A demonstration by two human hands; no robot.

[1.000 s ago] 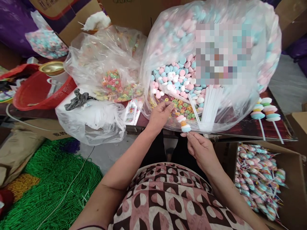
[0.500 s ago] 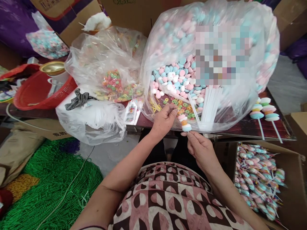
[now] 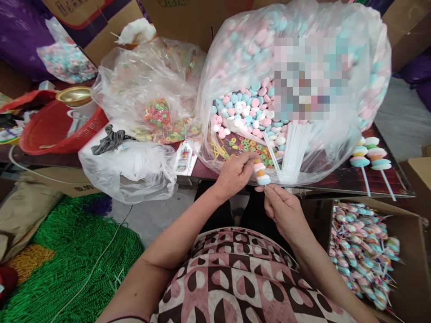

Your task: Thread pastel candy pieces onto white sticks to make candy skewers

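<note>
My right hand [image 3: 285, 211] pinches the lower end of a candy skewer [image 3: 261, 172], a short stack of pink, orange, white and blue discs on a stick. My left hand [image 3: 235, 174] is pinched at the top of that stack, its fingertips touching the uppermost candy. Just behind lie small coloured ring candies [image 3: 256, 148] and a bundle of white sticks [image 3: 294, 148], inside the open mouth of a large clear bag [image 3: 235, 63] of pink, blue and white disc candies.
Two finished skewers [image 3: 370, 154] lie on the dark table at right. A cardboard box [image 3: 415, 269] of wrapped skewers stands at lower right. Left are a second bag of ring candies [image 3: 161, 116], a white bag [image 3: 128, 166], a red basket [image 3: 54, 130] and green beads [image 3: 67, 260].
My left hand drew back from the ring candies toward me and closed onto the top of the skewer. The right hand stayed almost still, holding the stick.
</note>
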